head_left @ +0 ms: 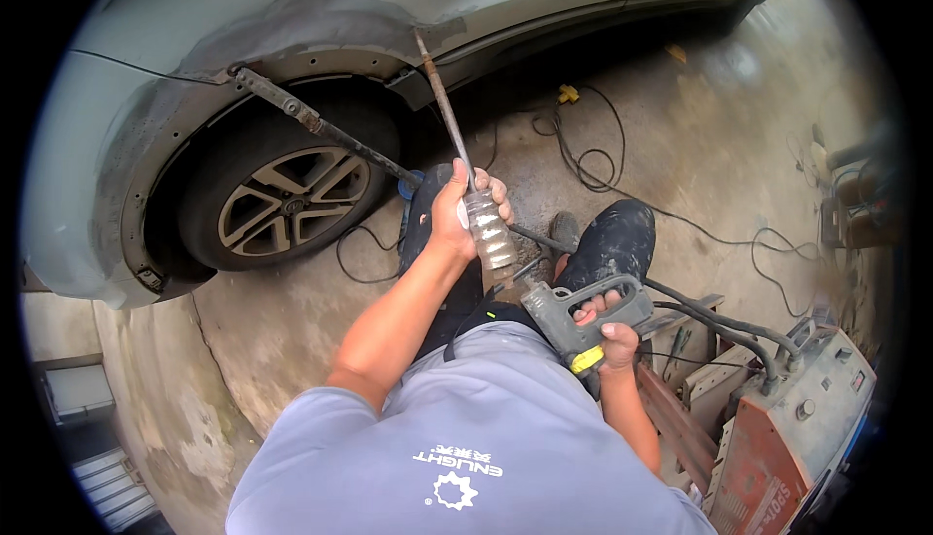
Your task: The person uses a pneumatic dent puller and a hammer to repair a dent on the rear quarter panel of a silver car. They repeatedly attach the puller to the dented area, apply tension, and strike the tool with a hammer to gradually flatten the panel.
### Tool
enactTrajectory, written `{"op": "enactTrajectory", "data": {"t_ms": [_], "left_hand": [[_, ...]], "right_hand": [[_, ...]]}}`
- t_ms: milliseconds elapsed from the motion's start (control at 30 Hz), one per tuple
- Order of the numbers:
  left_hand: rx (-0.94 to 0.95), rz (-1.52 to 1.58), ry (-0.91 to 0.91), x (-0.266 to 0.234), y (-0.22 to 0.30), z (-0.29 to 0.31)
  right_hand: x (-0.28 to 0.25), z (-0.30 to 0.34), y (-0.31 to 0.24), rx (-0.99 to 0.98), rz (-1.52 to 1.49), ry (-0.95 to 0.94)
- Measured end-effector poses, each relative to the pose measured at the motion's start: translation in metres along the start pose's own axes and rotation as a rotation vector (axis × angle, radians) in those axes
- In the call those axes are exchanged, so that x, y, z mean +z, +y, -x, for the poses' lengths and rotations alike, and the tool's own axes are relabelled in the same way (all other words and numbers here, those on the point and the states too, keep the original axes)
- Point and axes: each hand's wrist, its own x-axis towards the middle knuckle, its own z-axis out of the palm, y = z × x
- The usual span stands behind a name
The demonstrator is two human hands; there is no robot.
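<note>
My two hands hold a dent puller with a long metal rod. My left hand is wrapped round the ridged slide hammer weight on the rod. At the rear, my right hand grips the grey gun handle, which has a yellow patch. The rod's far tip meets the car's body panel, at the sanded patch just above the sill behind the wheel arch. Whether the tip is fixed to the metal I cannot tell.
A metal bar slants from the wheel arch past the wheel. At the lower right stands an orange and grey welding machine, with thick cables running to the gun. A thin black cable with a yellow plug trails over the concrete floor.
</note>
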Motion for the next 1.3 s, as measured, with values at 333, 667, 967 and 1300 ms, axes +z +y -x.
{"op": "enactTrajectory", "data": {"t_ms": [333, 667, 967, 1300], "left_hand": [[-0.013, -0.425, 0.393, 0.013, 0.018, 0.013], [0.047, -0.456, 0.354, 0.007, 0.022, 0.015], [-0.01, -0.318, 0.24, -0.002, 0.02, 0.012], [0.001, -0.213, 0.211, -0.003, 0.004, 0.0]], "right_hand": [[-0.018, -0.003, -0.001, 0.052, -0.023, -0.088], [-0.017, 0.002, 0.003, 0.053, -0.022, -0.052], [-0.005, 0.009, -0.001, 0.064, 0.003, -0.02], [0.002, 0.01, -0.006, 0.047, 0.043, -0.138]]}}
